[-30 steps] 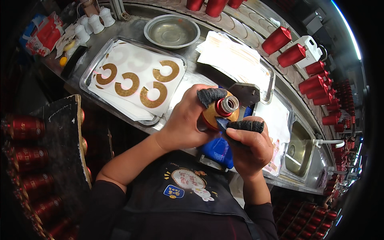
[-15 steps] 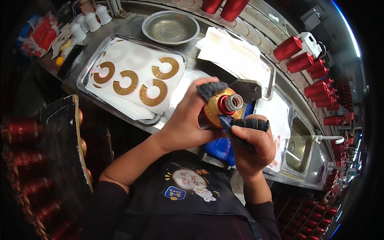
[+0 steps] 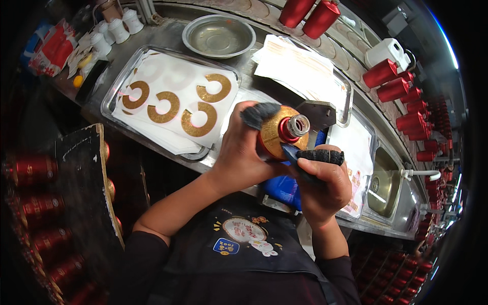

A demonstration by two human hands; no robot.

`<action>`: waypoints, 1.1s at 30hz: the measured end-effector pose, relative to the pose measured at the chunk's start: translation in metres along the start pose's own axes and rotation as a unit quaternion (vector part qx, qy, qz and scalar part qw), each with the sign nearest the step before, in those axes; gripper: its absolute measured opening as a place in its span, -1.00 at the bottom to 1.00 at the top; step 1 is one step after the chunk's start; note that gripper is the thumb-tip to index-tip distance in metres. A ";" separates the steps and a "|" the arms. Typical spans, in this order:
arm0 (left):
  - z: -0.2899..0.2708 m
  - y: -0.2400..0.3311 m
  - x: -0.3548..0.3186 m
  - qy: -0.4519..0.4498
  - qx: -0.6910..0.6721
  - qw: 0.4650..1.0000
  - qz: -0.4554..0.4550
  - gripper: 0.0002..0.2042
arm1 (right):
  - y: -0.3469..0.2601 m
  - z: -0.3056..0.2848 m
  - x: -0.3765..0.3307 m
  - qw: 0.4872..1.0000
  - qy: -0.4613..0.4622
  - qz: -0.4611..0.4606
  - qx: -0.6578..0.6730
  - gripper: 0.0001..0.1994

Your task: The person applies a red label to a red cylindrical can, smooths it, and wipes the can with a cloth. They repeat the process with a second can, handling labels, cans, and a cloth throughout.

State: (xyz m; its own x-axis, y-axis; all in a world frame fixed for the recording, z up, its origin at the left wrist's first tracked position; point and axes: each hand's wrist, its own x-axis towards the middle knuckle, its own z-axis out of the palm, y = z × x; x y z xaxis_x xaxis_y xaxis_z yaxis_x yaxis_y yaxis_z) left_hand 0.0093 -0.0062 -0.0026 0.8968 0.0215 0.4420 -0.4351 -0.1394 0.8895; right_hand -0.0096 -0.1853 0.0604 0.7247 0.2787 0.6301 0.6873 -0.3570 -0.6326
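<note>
Steel counter (image 3: 168, 38) under your hands. Your left hand (image 3: 239, 152) grips a red bottle (image 3: 279, 134) with gold collar and open neck, held above the counter's near edge. Your right hand (image 3: 323, 183) is clenched on a blue blade-like tool (image 3: 292, 155) against the gold. Beyond: tray (image 3: 114, 94) of gold C-shaped labels (image 3: 162, 107), steel bowl (image 3: 218, 35).

bottle (image 3: 278, 133) between hands, tray (image 3: 113, 99) left

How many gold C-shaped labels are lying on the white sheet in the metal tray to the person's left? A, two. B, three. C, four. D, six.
C: four gold C-shaped labels lie on the white sheet in the metal tray, two in front and two behind, while the hands work on a bottle beside it.
</note>
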 end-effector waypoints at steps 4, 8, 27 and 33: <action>-0.007 -0.004 0.006 -0.088 -0.035 0.995 0.015 -0.16 | 0.001 0.000 0.001 1.000 0.006 0.005 -0.002 -0.63; 0.013 -0.005 -0.014 0.067 0.148 0.982 0.093 -0.17 | -0.006 0.010 0.000 1.000 0.011 -0.012 -0.017 -0.62; 0.016 0.003 -0.009 0.077 0.177 0.980 0.051 -0.18 | 0.010 -0.005 -0.007 0.992 0.006 0.002 0.126 -0.69; -0.010 0.011 0.007 -0.029 0.137 0.990 0.005 -0.19 | 0.044 -0.005 0.023 0.954 0.051 0.251 0.157 -0.76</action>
State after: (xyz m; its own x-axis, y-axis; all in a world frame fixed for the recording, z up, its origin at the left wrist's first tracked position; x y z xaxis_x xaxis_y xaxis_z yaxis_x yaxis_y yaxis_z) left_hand 0.0100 0.0024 0.0118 0.8993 -0.0360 0.4360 -0.4122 -0.4034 0.8169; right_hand 0.0374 -0.1992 0.0491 0.9690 0.0483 0.2424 0.2468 -0.1343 -0.9597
